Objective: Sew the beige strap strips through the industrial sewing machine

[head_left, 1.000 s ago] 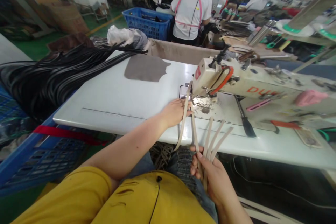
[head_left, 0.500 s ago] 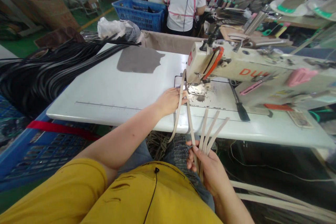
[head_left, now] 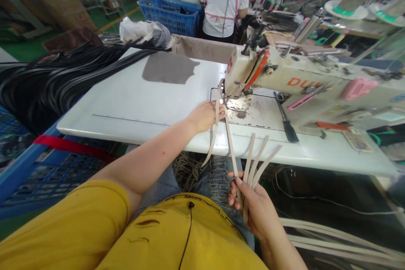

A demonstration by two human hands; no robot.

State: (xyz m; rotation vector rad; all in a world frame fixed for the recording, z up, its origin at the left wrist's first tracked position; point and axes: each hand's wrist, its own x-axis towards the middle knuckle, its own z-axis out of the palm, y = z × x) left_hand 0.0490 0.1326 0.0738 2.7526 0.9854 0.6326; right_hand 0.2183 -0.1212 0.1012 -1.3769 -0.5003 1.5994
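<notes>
My left hand (head_left: 207, 114) lies on the white table beside the needle area of the sewing machine (head_left: 247, 71), its fingertips at a beige strip. Another length of strip (head_left: 216, 128) hangs down over its fingers from the machine head and past the table edge. Below the front edge, my right hand (head_left: 249, 198) grips several beige strips. One of them, a taut strip (head_left: 231, 147), runs up to the needle; the loose ends (head_left: 261, 160) fan out above the fingers. What my left fingertips press on is partly hidden.
Black strips (head_left: 63, 80) are heaped at the left over a blue crate (head_left: 63, 173). A grey-brown piece (head_left: 170, 67) lies on the table (head_left: 126, 105). Scissors-like tool (head_left: 288, 128) rests right of the needle. A person (head_left: 223, 4) stands beyond, beside another blue crate (head_left: 171, 14).
The view has shifted slightly. My right hand, still holding the strips, is a little lower and farther right; my left hand stays by the needle.
</notes>
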